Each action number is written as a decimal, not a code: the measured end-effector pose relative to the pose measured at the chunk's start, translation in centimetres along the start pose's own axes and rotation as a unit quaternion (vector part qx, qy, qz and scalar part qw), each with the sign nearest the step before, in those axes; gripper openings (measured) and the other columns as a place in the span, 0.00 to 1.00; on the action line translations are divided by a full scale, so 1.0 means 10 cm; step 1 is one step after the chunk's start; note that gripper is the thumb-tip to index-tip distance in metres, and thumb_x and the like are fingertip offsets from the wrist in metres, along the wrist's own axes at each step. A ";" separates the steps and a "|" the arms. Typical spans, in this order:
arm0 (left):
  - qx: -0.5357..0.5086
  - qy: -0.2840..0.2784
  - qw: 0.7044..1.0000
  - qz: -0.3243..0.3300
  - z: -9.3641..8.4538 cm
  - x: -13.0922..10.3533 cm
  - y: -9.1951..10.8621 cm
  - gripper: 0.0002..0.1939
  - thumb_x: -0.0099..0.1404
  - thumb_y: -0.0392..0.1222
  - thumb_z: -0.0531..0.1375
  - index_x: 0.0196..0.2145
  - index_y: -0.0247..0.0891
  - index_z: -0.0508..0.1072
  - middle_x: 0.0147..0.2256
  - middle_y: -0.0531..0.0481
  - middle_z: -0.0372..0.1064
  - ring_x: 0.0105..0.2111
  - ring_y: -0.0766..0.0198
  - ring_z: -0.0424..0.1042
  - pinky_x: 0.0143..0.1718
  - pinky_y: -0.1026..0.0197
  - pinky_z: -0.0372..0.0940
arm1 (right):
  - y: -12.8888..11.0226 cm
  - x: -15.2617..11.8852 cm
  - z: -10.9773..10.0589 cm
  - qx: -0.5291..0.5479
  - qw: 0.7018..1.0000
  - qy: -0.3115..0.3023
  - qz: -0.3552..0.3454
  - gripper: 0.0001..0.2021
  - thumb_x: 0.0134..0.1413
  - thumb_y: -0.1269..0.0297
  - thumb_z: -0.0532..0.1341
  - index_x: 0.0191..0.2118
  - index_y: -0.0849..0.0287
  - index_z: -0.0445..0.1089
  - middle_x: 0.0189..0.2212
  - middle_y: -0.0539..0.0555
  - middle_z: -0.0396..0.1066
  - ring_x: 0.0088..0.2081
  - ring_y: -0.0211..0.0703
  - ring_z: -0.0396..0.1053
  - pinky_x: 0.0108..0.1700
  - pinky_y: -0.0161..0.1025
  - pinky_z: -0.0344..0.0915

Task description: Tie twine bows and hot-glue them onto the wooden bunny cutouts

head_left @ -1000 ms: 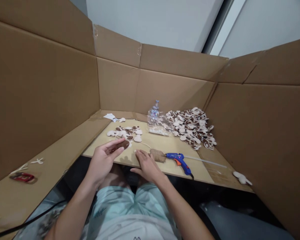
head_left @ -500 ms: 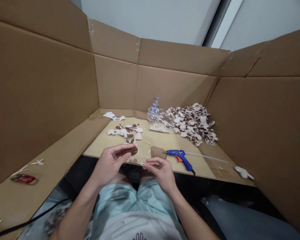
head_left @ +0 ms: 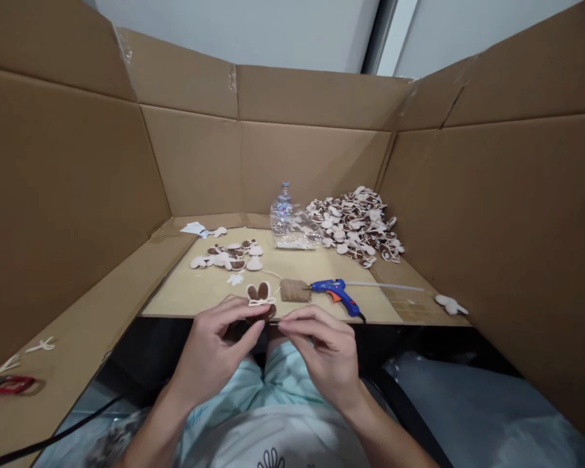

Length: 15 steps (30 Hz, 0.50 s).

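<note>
My left hand holds a brown and white bunny-ear piece with a cream bow across it, at the table's front edge. Close to its right side is my right hand, thumb and fingertips pinched together; whatever sits between them is too small to make out. Just beyond the hands lies a brown roll, with the nozzle of a blue glue gun resting on it. A small white piece lies behind the held piece.
A large pile of bunny pieces fills the back right, beside a plastic bag and a bottle. A smaller group lies left. Cardboard walls surround the table. A red tool sits far left.
The view has shifted right. The held piece has been raised, its ears and bow now showing above my left fingers. The white bit seen at my right fingertips is no longer distinct.
</note>
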<state>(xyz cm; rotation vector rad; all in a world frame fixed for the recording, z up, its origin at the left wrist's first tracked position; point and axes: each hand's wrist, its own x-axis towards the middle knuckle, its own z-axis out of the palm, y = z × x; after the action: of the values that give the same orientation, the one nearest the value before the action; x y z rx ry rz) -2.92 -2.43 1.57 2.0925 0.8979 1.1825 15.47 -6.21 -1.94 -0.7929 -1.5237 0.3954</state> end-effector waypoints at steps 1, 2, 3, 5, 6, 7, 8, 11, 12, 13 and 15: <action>0.007 0.002 1.000 0.008 0.00 0.00 0.01 0.12 0.62 0.35 0.62 0.43 0.43 0.79 0.37 0.49 0.76 0.38 0.62 0.74 0.40 0.61 0.68 | 0.00 0.00 0.01 -0.004 1.000 0.003 0.002 0.13 0.53 0.78 0.63 0.39 0.54 0.78 0.34 0.54 0.76 0.37 0.40 0.74 0.38 0.37 0.71; 0.010 0.005 1.000 0.014 0.01 0.00 0.01 0.12 0.61 0.34 0.63 0.43 0.43 0.79 0.37 0.49 0.76 0.38 0.63 0.74 0.39 0.62 0.68 | -0.01 0.00 0.02 -0.006 1.000 0.007 0.006 0.12 0.53 0.78 0.63 0.39 0.54 0.78 0.34 0.54 0.75 0.37 0.40 0.73 0.37 0.36 0.71; 0.012 0.008 1.000 0.018 0.01 0.00 0.02 0.12 0.60 0.34 0.63 0.43 0.43 0.79 0.37 0.49 0.76 0.38 0.63 0.74 0.39 0.62 0.68 | -0.01 0.00 0.02 -0.005 1.000 0.012 0.009 0.12 0.53 0.78 0.63 0.39 0.54 0.78 0.34 0.54 0.75 0.36 0.40 0.73 0.37 0.36 0.71; 0.014 0.013 1.000 0.024 0.02 -0.01 0.03 0.13 0.59 0.33 0.64 0.42 0.43 0.79 0.36 0.50 0.76 0.37 0.63 0.74 0.39 0.62 0.68 | -0.01 0.01 0.04 -0.002 1.000 0.020 0.012 0.12 0.53 0.78 0.63 0.39 0.54 0.78 0.33 0.53 0.74 0.36 0.40 0.73 0.37 0.36 0.71; 0.014 0.014 0.999 0.026 0.02 -0.01 0.03 0.13 0.59 0.33 0.64 0.42 0.43 0.79 0.35 0.50 0.76 0.37 0.63 0.74 0.38 0.62 0.68 | -0.01 0.01 0.05 -0.001 1.000 0.025 0.012 0.12 0.53 0.78 0.63 0.38 0.54 0.78 0.33 0.53 0.74 0.36 0.40 0.73 0.37 0.36 0.70; 0.012 0.014 0.999 0.027 0.02 -0.01 0.04 0.13 0.59 0.33 0.65 0.42 0.43 0.79 0.35 0.50 0.76 0.36 0.63 0.74 0.38 0.62 0.68 | -0.02 0.01 0.05 0.001 0.999 0.030 0.012 0.12 0.53 0.79 0.63 0.38 0.54 0.77 0.33 0.53 0.74 0.35 0.39 0.73 0.36 0.36 0.70; 0.010 0.014 1.000 0.027 0.03 -0.02 0.04 0.13 0.59 0.33 0.65 0.42 0.43 0.79 0.35 0.50 0.77 0.36 0.63 0.74 0.38 0.62 0.68 | -0.02 0.02 0.06 0.002 0.999 0.034 0.012 0.11 0.53 0.79 0.63 0.37 0.55 0.77 0.32 0.53 0.74 0.35 0.39 0.73 0.36 0.35 0.70; 0.003 0.011 1.000 0.027 0.03 -0.02 0.04 0.13 0.59 0.34 0.65 0.42 0.44 0.79 0.36 0.50 0.77 0.37 0.63 0.74 0.38 0.62 0.69 | -0.03 0.03 0.07 0.008 0.999 0.044 0.010 0.10 0.52 0.79 0.63 0.35 0.56 0.77 0.31 0.52 0.75 0.34 0.39 0.73 0.35 0.35 0.70; 0.001 0.011 1.000 0.027 0.03 -0.02 0.03 0.13 0.59 0.34 0.65 0.42 0.44 0.79 0.36 0.50 0.77 0.37 0.63 0.74 0.38 0.63 0.69 | -0.03 0.03 0.07 0.009 0.999 0.045 0.010 0.10 0.52 0.79 0.63 0.35 0.56 0.76 0.31 0.52 0.75 0.34 0.39 0.73 0.35 0.35 0.70; 0.000 0.010 1.000 0.028 0.03 -0.02 0.03 0.12 0.59 0.34 0.65 0.42 0.45 0.79 0.36 0.50 0.77 0.37 0.63 0.74 0.38 0.63 0.69 | -0.03 0.03 0.07 0.010 0.999 0.046 0.011 0.10 0.52 0.79 0.63 0.35 0.56 0.76 0.30 0.52 0.75 0.34 0.39 0.73 0.36 0.35 0.71; -0.003 0.010 1.000 0.029 0.03 -0.02 0.03 0.12 0.59 0.34 0.65 0.41 0.45 0.79 0.35 0.51 0.77 0.36 0.64 0.74 0.37 0.63 0.68 | -0.03 0.03 0.08 0.014 0.999 0.048 0.016 0.09 0.52 0.78 0.64 0.34 0.56 0.76 0.30 0.52 0.76 0.34 0.39 0.74 0.36 0.36 0.71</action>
<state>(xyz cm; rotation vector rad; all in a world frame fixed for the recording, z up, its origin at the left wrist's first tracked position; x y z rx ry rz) -2.64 -2.87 1.54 2.1190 0.8455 1.2355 14.68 -6.05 -1.66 -0.8051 -1.4154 0.3965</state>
